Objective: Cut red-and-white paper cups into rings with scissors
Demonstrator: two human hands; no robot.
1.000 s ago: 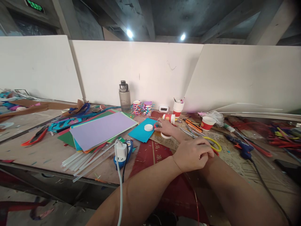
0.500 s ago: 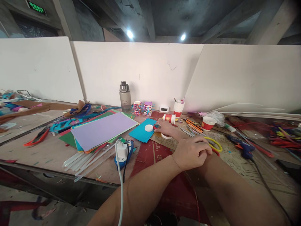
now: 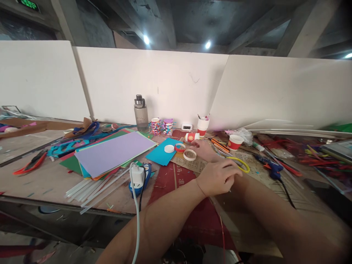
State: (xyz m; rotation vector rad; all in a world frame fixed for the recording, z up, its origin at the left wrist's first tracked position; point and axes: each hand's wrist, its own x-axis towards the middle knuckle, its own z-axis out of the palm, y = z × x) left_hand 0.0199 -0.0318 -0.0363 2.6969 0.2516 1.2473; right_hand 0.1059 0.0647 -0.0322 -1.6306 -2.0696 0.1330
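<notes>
My left hand (image 3: pixel 217 178) lies across my right forearm with its fingers curled in; whether anything is inside them is hidden. Beyond it, my right hand (image 3: pixel 205 150) reaches over the cardboard with fingers extended, close to a red-and-white paper cup (image 3: pixel 192 137) lying on its side. Just left of those fingers are a red-edged ring (image 3: pixel 180 147) and a white ring (image 3: pixel 189 155), which look like cut cup bands. A white disc (image 3: pixel 169 149) sits on blue paper sheets (image 3: pixel 158 156). A yellow ring (image 3: pixel 244 165) lies to the right of my hands.
Colored sheets (image 3: pixel 115 150), clear glue sticks (image 3: pixel 85 192) and a charger on a power strip (image 3: pixel 139 179) lie left. A blue glue gun (image 3: pixel 271 169) and an upright paper cup (image 3: pixel 235 142) stand right. Behind are a bottle (image 3: pixel 141 115), decorated cups (image 3: pixel 168 127) and a clock (image 3: pixel 187 127).
My right hand has drawn back to the right, off the red-edged ring, so both rings now show fully. My left hand stays over the right forearm. The view has turned slightly right.
</notes>
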